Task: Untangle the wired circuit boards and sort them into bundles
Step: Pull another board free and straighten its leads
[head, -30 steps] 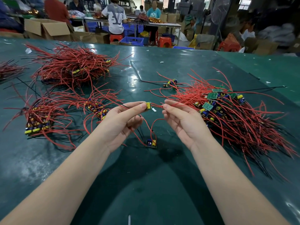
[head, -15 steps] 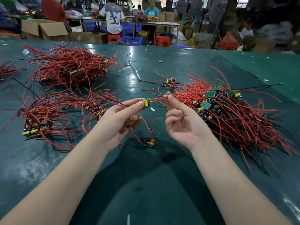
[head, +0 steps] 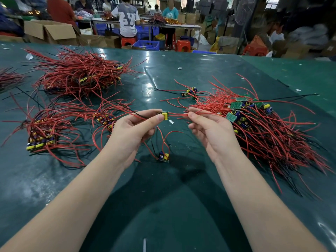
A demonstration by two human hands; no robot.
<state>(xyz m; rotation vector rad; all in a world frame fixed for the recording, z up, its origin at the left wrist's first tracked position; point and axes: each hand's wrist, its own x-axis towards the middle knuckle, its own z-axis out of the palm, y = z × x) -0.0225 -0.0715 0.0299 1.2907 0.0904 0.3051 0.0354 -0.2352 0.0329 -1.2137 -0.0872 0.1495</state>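
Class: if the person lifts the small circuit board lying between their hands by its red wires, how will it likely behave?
The small circuit board is tiny, so probably light. Its red wires arch in loose loops, so it would likely dangle and swing, perhaps snagging neighbouring wires.

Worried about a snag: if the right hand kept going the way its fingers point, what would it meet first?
Probably the small board pinched in the left hand; the right hand points left at it.

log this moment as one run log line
left hand: pinches small circuit board | right hand: pinches its red wire | loose board: on table below hands | stage: untangling
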